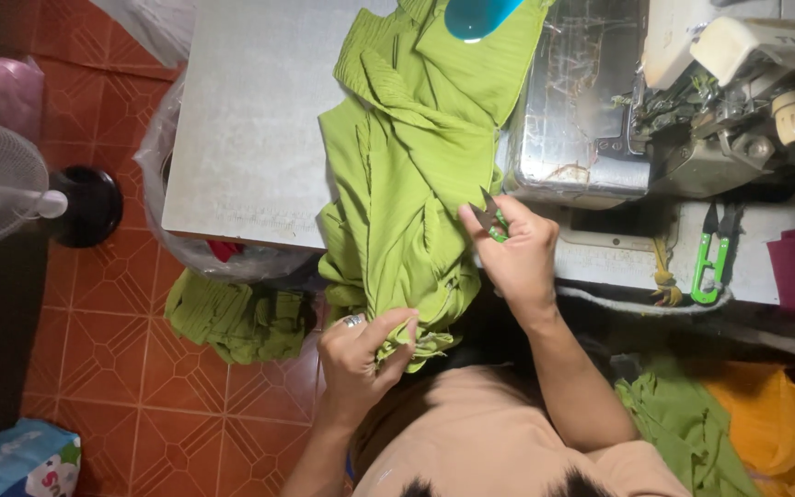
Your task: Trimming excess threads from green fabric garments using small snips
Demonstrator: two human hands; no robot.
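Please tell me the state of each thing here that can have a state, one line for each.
green garment: crumpled, hanging over the table edge
left hand: pinching the garment's lower edge
right hand: holding thread snips
thread snips: blades slightly open
spare green snips: lying unused on the table

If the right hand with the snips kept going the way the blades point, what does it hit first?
The right hand aims its thread snips up and left, so they would likely meet the green garment first; it lies right at the tips, though depth is unclear.
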